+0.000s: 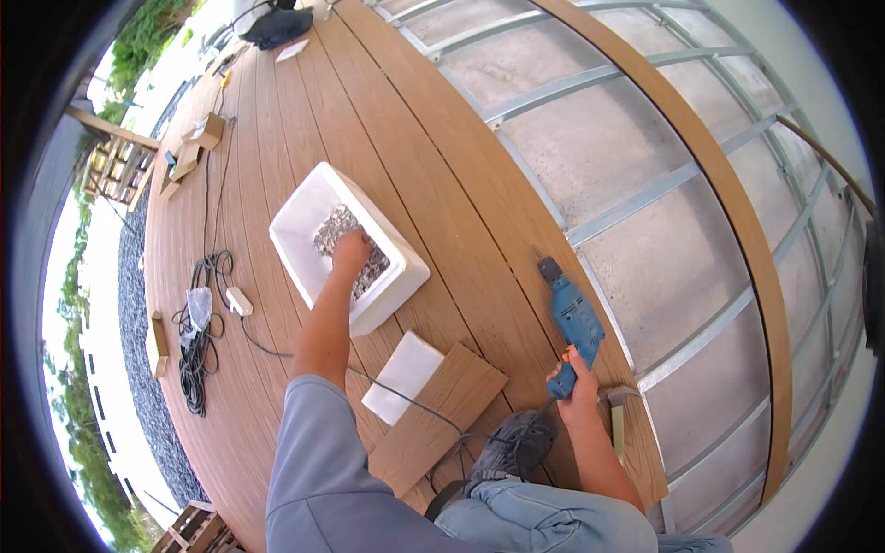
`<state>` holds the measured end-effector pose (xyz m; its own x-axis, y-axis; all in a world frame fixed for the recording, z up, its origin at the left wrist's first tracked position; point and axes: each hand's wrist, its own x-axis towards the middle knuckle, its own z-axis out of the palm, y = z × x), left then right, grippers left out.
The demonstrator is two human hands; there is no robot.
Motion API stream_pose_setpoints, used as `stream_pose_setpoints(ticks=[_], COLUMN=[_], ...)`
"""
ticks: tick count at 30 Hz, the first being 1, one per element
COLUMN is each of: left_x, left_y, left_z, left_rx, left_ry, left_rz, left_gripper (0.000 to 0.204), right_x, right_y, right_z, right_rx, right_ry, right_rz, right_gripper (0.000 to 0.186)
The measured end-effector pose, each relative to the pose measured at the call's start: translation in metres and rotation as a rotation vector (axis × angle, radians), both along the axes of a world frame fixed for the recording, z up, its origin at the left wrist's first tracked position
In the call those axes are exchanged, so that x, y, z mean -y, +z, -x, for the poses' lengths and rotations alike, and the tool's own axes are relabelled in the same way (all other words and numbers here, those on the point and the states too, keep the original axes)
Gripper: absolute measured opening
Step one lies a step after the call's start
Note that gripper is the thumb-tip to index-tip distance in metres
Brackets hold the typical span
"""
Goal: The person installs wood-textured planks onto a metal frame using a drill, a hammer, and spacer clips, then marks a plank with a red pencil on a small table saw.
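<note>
My left hand (352,251) reaches down into a white foam box (396,288) on the deck. Its fingers are closed among a heap of small greyish pieces (336,224), too small to name; what they pinch is hidden. In my right hand (579,392) is the handle of a blue power drill (573,318), held low over the deck's right edge. The drill's chuck and thin bit point away from me. A dark cord (415,405) leads from the drill across the deck to the left.
A white foam lid (403,376) and a short board (441,419) lie before my shoe (521,444). At left are a coiled cable (198,364), a white power strip (240,301) and an opened carton (205,134). A metal frame (636,205) stretches along the right.
</note>
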<state>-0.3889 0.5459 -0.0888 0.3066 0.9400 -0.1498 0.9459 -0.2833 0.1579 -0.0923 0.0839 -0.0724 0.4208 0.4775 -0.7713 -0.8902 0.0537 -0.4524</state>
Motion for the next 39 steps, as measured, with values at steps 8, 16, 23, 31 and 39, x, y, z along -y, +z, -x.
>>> stream_pose_setpoints(ticks=[8,16,23,31,39], left_x=[0.003,-0.011,0.093,0.241,0.29], left_y=[-0.001,0.017,0.133,0.066,0.052], left_z=[-0.011,0.006,-0.044,-0.185,-0.247], left_rx=[-0.149,-0.101,0.951,1.383,1.828], left_ry=[0.036,-0.071,0.097,0.215,0.536], left_rz=[0.034,-0.014,-0.137,0.653,1.242], left_gripper=[0.026,0.026,0.012,0.019,0.023], right_x=[0.055,0.079,0.089,0.078,0.08], right_y=[0.033,0.068,0.114,0.147,0.157], right_z=[-0.039,-0.055,-0.092,-0.1,-0.095], right_rx=[0.038,0.158,0.307,0.345,0.409], right_ry=[0.207,0.294,0.352,0.3,0.256], right_rz=[-0.063,-0.076,-0.003,-0.116,-0.117], right_gripper=[0.024,0.03,0.054,0.05,0.05])
